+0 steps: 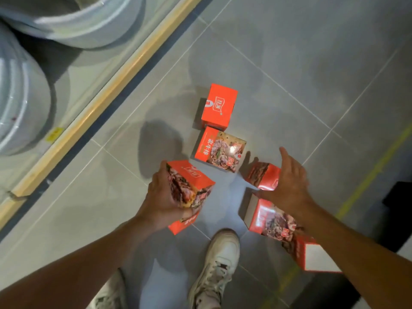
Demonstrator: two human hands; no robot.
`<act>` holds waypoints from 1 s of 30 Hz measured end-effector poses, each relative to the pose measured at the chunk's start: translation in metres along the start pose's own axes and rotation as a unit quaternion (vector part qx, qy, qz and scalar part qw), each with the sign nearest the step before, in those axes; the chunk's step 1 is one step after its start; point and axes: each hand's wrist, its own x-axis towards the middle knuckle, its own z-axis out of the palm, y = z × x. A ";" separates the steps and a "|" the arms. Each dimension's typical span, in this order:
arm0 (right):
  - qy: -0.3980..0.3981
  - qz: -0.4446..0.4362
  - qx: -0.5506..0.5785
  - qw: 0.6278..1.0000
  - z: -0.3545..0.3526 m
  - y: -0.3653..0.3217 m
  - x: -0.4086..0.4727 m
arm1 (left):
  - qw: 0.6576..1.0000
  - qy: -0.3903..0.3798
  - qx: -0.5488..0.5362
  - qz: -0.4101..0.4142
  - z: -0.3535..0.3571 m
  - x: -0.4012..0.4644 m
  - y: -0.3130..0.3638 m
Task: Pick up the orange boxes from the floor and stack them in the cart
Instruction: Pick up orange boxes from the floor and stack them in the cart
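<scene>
Several orange boxes with a meat picture lie on the grey tiled floor. My left hand (pixel 163 198) grips one orange box (pixel 191 184) lifted off the floor, and another box (pixel 182 224) shows just beneath it. My right hand (pixel 287 181) hovers with fingers spread over a box (pixel 264 176), not closed on it. Further ahead sit a flat box (pixel 220 152) and an upright box (pixel 219 105). Under my right forearm lie a box (pixel 272 221) and a box (pixel 312 255). No cart is in view.
A wooden-edged low shelf (pixel 107 94) runs diagonally on the left, holding large white buckets (pixel 20 101). My white shoes (pixel 220 259) stand at the bottom centre. A dark object (pixel 399 197) sits at the right edge beside a yellow floor line (pixel 365 175).
</scene>
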 end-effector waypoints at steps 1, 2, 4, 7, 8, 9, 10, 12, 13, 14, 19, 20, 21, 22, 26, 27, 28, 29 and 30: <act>-0.005 0.007 -0.021 1.000 0.007 0.005 0.011 | 1.000 -0.002 -0.004 0.004 0.005 0.002 -0.002; -0.016 0.015 -0.039 0.999 0.015 0.011 0.020 | 1.000 -0.008 -0.008 0.007 0.009 0.004 -0.005; -0.030 0.023 -0.076 0.996 0.026 0.023 0.028 | 1.000 -0.014 -0.014 0.014 0.016 0.005 -0.010; 0.017 -0.008 -0.127 0.992 0.036 0.036 0.029 | 1.000 -0.015 -0.015 0.011 0.018 0.000 -0.025; 0.024 -0.010 -0.128 0.991 0.035 0.036 0.027 | 1.000 -0.021 -0.019 0.012 0.014 -0.004 -0.029; 0.024 -0.006 -0.118 0.993 0.032 0.036 0.024 | 0.999 -0.025 -0.020 0.015 0.008 -0.008 -0.032; 0.028 -0.003 -0.104 0.994 0.026 0.035 0.020 | 0.999 -0.027 -0.019 0.018 0.000 -0.013 -0.032; 0.049 -0.005 -0.078 0.996 0.010 0.028 0.007 | 1.000 -0.021 -0.012 0.015 -0.024 -0.023 -0.026; 0.059 -0.008 -0.066 0.996 -0.002 0.020 -0.002 | 1.000 -0.015 -0.008 0.014 -0.039 -0.029 -0.019; 0.065 -0.012 -0.051 0.997 -0.013 0.012 -0.011 | 1.000 -0.008 -0.005 0.015 -0.052 -0.035 -0.013; 0.104 -0.032 0.036 0.993 -0.094 -0.048 -0.081 | 0.997 0.025 -0.001 0.067 -0.133 -0.087 0.054; 0.122 -0.041 0.053 0.990 -0.113 -0.064 -0.100 | 0.996 0.031 -0.006 0.080 -0.152 -0.102 0.070; 0.134 -0.043 0.068 0.988 -0.132 -0.082 -0.122 | 0.995 0.032 -0.014 0.089 -0.170 -0.118 0.086; 0.139 -0.042 0.083 0.986 -0.153 -0.099 -0.146 | 0.994 0.034 -0.027 0.100 -0.188 -0.136 0.103; 0.153 -0.043 0.123 0.980 -0.231 -0.163 -0.247 | 0.984 0.031 -0.053 0.165 -0.263 -0.217 0.170; 0.161 -0.044 0.128 0.978 -0.250 -0.179 -0.274 | 0.981 0.037 -0.049 0.183 -0.283 -0.242 0.187; 0.167 -0.047 0.131 0.976 -0.269 -0.194 -0.300 | 0.979 0.041 -0.047 0.195 -0.304 -0.268 0.203; 0.172 -0.049 0.131 0.975 -0.285 -0.207 -0.323 | 0.977 0.046 -0.046 0.201 -0.321 -0.291 0.216; 0.182 -0.055 0.131 0.973 -0.303 -0.221 -0.351 | 0.974 0.054 -0.045 0.216 -0.341 -0.319 0.228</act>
